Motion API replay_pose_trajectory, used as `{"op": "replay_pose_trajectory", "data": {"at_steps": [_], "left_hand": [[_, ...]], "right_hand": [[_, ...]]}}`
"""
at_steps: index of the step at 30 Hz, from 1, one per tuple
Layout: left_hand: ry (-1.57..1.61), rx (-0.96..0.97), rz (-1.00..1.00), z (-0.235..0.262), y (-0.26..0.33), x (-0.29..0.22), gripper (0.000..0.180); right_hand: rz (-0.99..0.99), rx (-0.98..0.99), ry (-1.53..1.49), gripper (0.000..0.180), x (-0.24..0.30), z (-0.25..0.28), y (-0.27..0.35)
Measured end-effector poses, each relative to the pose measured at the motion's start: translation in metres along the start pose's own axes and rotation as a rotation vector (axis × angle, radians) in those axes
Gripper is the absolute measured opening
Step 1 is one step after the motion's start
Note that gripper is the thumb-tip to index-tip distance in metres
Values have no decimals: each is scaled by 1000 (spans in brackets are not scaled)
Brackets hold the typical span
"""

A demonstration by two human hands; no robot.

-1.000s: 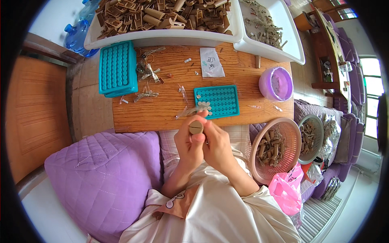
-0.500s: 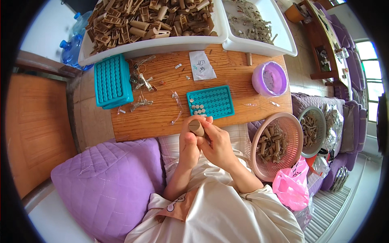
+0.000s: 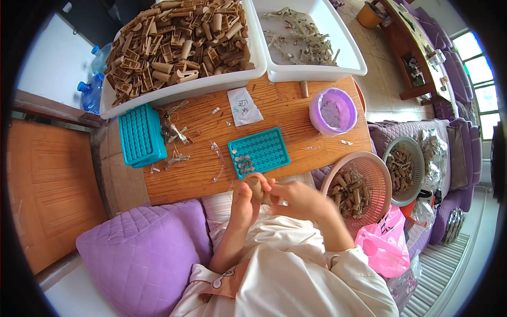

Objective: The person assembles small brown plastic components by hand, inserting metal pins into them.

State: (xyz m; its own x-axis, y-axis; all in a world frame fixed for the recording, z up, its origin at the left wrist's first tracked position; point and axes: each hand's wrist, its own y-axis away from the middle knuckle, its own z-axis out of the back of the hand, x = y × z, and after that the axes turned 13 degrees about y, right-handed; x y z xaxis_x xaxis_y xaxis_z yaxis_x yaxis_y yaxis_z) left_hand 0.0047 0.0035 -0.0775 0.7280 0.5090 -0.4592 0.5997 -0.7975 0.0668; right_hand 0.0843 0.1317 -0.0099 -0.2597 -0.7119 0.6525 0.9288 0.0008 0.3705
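Tan in the held cylindrical casing point(image 3: 255, 185); browner in the heaped casings point(image 3: 185, 50). White in the left tub point(image 3: 185, 87) and right tub point(image 3: 303, 74). Teal in the dimpled tray point(image 3: 272, 142) and tray stack point(image 3: 138, 134); silvery grey in the small discs point(image 3: 244, 165). Orange-brown with darker grain streaks in the counter point(image 3: 182, 182). Lilac in the bowl point(image 3: 317, 115); dusty pink lattice in the near basket point(image 3: 381, 185); grey in the far basket point(image 3: 421, 166); bright pink in the plastic bag point(image 3: 388, 248). Purple with stitched lines in the quilted cushion point(image 3: 142, 253). Cream in the shirt point(image 3: 288, 280); blue in the water bottles point(image 3: 92, 94).
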Motion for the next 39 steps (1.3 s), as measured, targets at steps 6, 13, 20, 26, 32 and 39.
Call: {"op": "replay_pose_trajectory", "data": {"at_steps": [6, 13, 20, 26, 32, 39], "left_hand": [[-98, -32, 104, 8, 3, -11, 52], [-906, 108, -121, -21, 5, -7, 48], [-1123, 163, -325, -31, 4, -11, 31], [-765, 70, -203, -31, 2, -3, 26], [-754, 77, -243, -33, 3, -1, 27], [-774, 42, -350, -31, 4, -1, 28]], "right_hand": [[-324, -500, 48, 17, -56, 106, 19], [-420, -573, 555, 20, -153, 109, -40], [-274, -689, 532, 22, -149, 113, -24], [-326, -622, 396, 22, -148, 115, -18], [-406, -508, 598, 17, -172, 105, -41], [-301, -663, 530, 25, -155, 111, -27]]}}
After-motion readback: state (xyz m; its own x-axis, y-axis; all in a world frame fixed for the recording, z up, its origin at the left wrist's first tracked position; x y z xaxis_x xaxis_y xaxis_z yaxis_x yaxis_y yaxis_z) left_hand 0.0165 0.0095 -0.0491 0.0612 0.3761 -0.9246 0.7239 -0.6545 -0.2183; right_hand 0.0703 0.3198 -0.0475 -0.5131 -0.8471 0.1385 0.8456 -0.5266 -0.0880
